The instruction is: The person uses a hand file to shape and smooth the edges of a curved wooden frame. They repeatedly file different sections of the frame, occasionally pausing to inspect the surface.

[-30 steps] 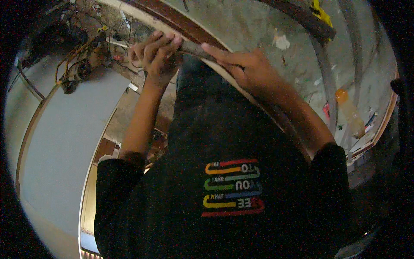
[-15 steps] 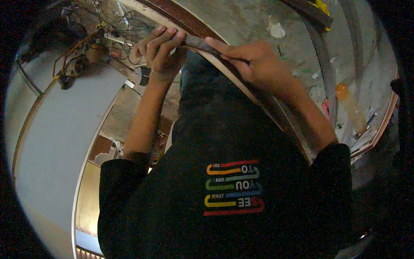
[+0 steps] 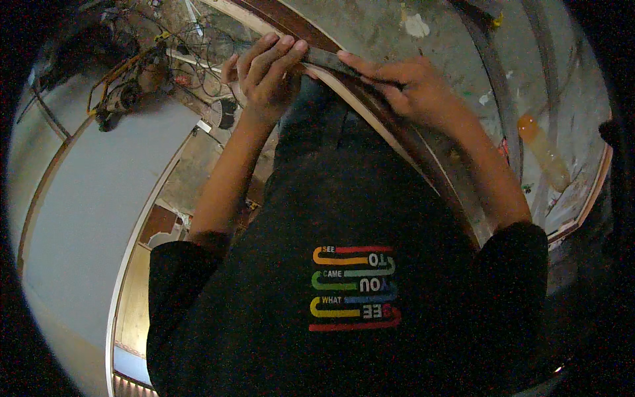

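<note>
A flat grey strip spans the gap between my two hands, lying along a long board with brown and pale edges. My left hand is closed over the strip's left end, its fingertips bent over the top. At the other end, my right hand grips the strip with its index finger stretched along it; the curled fingers are partly hidden. The board runs slantwise in front of my body, from the upper left down to the lower right. What the strip is made of cannot be told.
Tangled cables lie on the floor at the upper left, near a dark machine. A large pale panel fills the left side. To the right lies a translucent bottle with an orange end, beside dark curved strips.
Both hands and the grey strip between them have shifted a little to the right along the board. Their grip looks the same, and the view has turned slightly.
</note>
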`<state>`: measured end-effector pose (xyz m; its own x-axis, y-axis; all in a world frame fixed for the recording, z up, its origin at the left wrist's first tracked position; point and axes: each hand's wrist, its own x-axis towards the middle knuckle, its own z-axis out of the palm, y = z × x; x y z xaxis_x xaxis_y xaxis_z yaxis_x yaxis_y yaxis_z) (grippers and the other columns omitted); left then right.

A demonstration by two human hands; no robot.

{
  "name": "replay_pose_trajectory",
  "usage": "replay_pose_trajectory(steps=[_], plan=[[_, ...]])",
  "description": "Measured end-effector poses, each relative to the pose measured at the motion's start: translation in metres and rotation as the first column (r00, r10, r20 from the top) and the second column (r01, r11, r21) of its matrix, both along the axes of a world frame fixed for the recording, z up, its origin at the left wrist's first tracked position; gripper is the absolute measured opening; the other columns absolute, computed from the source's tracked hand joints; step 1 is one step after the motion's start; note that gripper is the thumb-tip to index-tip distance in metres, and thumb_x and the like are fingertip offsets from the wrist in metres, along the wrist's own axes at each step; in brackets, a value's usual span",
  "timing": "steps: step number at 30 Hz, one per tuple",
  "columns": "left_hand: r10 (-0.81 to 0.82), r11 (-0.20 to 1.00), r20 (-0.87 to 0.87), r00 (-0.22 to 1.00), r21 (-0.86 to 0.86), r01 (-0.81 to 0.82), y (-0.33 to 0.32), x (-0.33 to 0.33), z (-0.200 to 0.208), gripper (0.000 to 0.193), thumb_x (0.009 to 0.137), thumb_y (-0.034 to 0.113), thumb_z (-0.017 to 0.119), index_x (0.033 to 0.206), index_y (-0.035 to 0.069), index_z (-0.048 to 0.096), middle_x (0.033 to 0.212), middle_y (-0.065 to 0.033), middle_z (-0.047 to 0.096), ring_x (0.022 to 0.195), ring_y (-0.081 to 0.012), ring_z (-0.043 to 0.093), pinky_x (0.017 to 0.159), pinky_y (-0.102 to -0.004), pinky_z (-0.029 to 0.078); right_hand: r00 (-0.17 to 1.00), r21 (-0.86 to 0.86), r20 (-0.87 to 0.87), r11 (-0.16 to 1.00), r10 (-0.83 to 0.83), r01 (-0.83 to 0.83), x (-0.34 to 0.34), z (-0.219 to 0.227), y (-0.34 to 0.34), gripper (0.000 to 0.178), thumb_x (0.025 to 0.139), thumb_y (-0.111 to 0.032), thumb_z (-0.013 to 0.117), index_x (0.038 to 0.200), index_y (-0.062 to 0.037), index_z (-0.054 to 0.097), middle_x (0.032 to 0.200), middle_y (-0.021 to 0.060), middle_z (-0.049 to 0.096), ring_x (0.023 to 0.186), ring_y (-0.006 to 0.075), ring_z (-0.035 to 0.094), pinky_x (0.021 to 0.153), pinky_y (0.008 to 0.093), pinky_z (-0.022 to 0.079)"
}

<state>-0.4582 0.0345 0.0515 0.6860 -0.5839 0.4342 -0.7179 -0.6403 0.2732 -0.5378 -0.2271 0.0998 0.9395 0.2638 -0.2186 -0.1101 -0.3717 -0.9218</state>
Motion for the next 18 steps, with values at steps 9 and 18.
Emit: replay_pose_trajectory(steps=[9, 18], plan=[[-0.056, 0.995, -0.002, 0.998, -0.084, 0.056, -0.002, 0.009, -0.002, 0.035, 0.077, 0.019, 0.079, 0.111, 0.025, 0.075, 0.113, 0.0069, 0.071, 0.114, -0.0161, 0.063, 0.098, -0.0344, 0.034, 0.99, -0.084, -0.06, 0.989, -0.128, 0.123, -0.019, 0.003, 0.027, 0.052, 0.091, -0.005, 0.061, 0.138, -0.028, 0.059, 0.086, 0.0232, 0.065, 0.064, 0.0297, 0.066, 0.068, 0.0345, 0.053], [-0.098, 0.995, -0.057, 0.994, -0.039, 0.096, -0.011, -0.018, 0.011, 0.04, 0.076, 0.012, 0.079, 0.114, 0.021, 0.075, 0.113, 0.0033, 0.071, 0.11, -0.0187, 0.063, 0.093, -0.0322, 0.041, 0.975, 0.039, 0.22, 0.999, 0.016, -0.026, -0.013, -0.008, -0.018, 0.054, 0.089, -0.003, 0.062, 0.137, -0.0259, 0.06, 0.089, 0.0261, 0.063, 0.061, 0.0276, 0.061, 0.066, 0.0318, 0.05]])
